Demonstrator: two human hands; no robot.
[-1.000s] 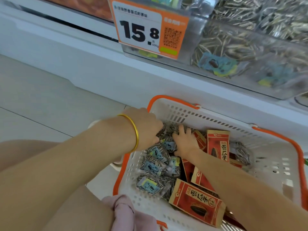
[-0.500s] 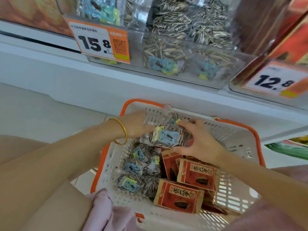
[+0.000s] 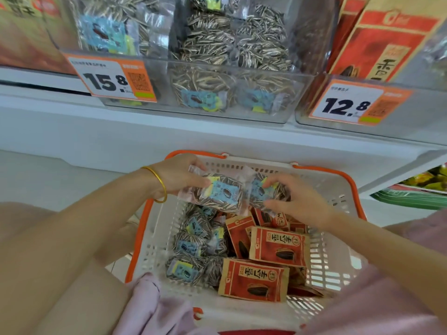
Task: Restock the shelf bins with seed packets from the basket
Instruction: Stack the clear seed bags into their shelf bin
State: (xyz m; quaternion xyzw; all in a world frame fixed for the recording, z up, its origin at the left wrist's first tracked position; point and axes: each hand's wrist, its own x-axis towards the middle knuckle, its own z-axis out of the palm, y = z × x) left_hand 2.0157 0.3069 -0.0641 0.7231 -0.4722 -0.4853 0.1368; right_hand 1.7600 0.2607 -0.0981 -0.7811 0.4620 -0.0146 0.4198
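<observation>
A white basket with an orange rim (image 3: pixel 338 189) sits on the floor below the shelf. It holds several clear seed packets with blue labels (image 3: pixel 191 247) on the left and red-and-tan seed packets (image 3: pixel 278 247) on the right. My left hand (image 3: pixel 179 175) grips a clear blue-label packet (image 3: pixel 220 194) lifted above the basket. My right hand (image 3: pixel 297 201) pinches a second clear blue-label packet (image 3: pixel 263 189) beside the first. Above, a clear shelf bin (image 3: pixel 273 112) holds the same clear packets.
An orange price tag reading 15.8 (image 3: pixel 111 78) hangs on the left bin front. A tag reading 12.8 (image 3: pixel 350 102) marks the right bin (image 3: pixel 411 117), where red packets (image 3: pixel 387 44) stand. Pink cloth (image 3: pixel 154 308) lies at the basket's near edge. A white shelf ledge (image 3: pixel 145 131) juts out.
Both hands came up out of the basket's pile. Each now holds a clear blue-label packet above the basket. The view tilted up toward the shelf bins.
</observation>
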